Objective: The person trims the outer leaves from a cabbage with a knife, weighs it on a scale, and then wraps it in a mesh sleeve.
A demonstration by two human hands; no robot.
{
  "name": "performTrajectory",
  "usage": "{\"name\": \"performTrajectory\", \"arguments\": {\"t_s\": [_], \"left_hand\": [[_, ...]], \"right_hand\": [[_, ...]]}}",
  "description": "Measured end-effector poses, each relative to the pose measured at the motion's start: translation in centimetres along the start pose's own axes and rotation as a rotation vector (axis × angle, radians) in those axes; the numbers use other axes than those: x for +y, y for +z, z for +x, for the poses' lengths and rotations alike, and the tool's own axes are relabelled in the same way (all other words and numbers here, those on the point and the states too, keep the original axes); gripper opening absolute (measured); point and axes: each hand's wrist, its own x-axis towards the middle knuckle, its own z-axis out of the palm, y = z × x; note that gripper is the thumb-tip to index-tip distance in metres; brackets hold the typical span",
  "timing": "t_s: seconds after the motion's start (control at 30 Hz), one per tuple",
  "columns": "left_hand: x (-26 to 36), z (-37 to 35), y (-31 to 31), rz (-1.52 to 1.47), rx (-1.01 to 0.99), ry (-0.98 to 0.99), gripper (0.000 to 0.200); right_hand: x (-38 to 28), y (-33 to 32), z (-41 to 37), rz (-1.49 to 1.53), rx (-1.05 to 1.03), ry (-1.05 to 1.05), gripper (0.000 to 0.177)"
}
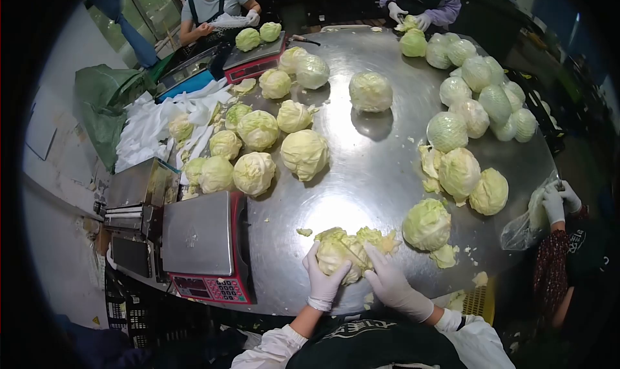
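Note:
A cabbage (337,253) with loosened outer leaves lies on the metal table (381,175) near its front edge. Around its left side curves my left hand (326,280), white-gloved, with thumb and fingers pressed on the head. My right hand (394,285), gloved too, touches the right side of the same cabbage, where a ruffled leaf (378,240) sticks out. Its fingers are partly hidden against the leaves. To the right sits another cabbage (426,225) with a torn leaf beside it.
A scale (197,236) stands at the left, with several cabbages (256,130) behind it. Net-wrapped cabbages (476,73) are piled at the right. Co-workers' gloved hands are at the right edge (554,204) and far side (408,17). A yellow basket (481,301) is below the table edge.

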Motion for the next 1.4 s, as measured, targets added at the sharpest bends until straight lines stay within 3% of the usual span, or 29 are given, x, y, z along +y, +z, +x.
{"name": "performTrajectory", "arguments": {"t_s": [0.13, 0.33, 0.5, 0.57, 0.6, 0.63, 0.7, 0.77, 0.8, 0.83, 0.87, 0.97, 1.03, 1.1, 1.17, 1.23, 1.3, 1.4], "left_hand": [[0.0, -0.9, 1.1, 0.058, 0.035, 0.028, 0.096], [1.0, -1.5, 2.7, -0.167, 0.052, -0.016, 0.095], [1.1, -1.4, 3.5, -0.009, 0.173, 0.027, 0.094], [0.7, -1.9, 3.3, 0.069, 0.145, 0.074, 0.093], [0.4, -2.2, 3.1, 0.145, 0.121, 0.122, 0.093], [0.2, -2.2, 2.8, 0.148, 0.125, 0.131, 0.093], [0.1, -2.4, 2.0, -0.122, 0.066, 0.044, 0.094], [0.2, -1.6, -0.2, -0.204, 0.058, 0.023, 0.084], [0.4, -1.3, -1.7, -0.493, -0.01, -0.124, 0.076], [0.5, -0.9, -3.2, -0.783, -0.085, -0.265, 0.068], [-1.6, -0.4, -5.1, -1.099, -0.112, -0.402, 0.056], [1.4, -1.3, -5.0, -1.162, -0.006, -0.4, 0.055], [0.9, -1.7, -4.2, -1.052, 0.027, -0.282, 0.063], [1.1, -2.2, -2.6, -0.715, 0.182, -0.19, 0.072], [-0.8, -2.2, -2.5, -0.665, 0.163, -0.165, 0.077], [-0.6, -1.9, -2.3, -0.695, 0.192, -0.196, 0.073], [0.2, -1.4, -3.1, -0.778, 0.2, -0.253, 0.071], [-1.0, -1.2, -3.8, -0.83, 0.153, -0.269, 0.064]], "right_hand": [[-0.9, 1.0, -0.8, -0.161, 0.062, 0.015, 0.062], [-0.9, 0.4, 0.3, -0.278, 0.078, 0.011, 0.058], [-0.4, -0.2, 2.2, -0.286, 0.034, 0.056, 0.05], [1.1, 0.0, 4.0, -0.47, 0.303, -0.226, 0.039], [1.0, -1.3, 5.1, -0.133, 0.157, 0.254, 0.033], [1.5, -1.5, 6.0, -0.128, 0.161, 0.246, 0.033], [3.6, -0.8, 7.4, -0.19, -0.012, 0.319, 0.035], [4.8, 0.5, 8.4, -0.181, -0.015, 0.354, 0.039], [5.2, 1.4, 9.2, -0.168, -0.012, 0.397, 0.042], [7.5, 1.1, 9.0, 0.026, 0.164, 0.513, 0.043], [7.9, 1.1, 8.5, -0.022, 0.245, 0.433, 0.046], [2.1, 0.2, 7.7, -0.077, 0.3, 0.3, 0.056], [-1.7, -0.8, 6.4, -0.1, 0.277, 0.264, 0.063], [-3.2, -0.4, 5.4, 0.16, -0.055, 0.137, 0.076], [-2.3, 0.9, 5.7, 0.219, -0.113, 0.17, 0.067], [-0.1, 1.6, 6.0, 0.217, -0.119, 0.062, 0.055], [2.1, 2.8, 5.4, 0.232, 0.005, 0.043, 0.029], [3.8, 2.5, 5.2, 0.209, 0.12, 0.179, 0.026]]}}
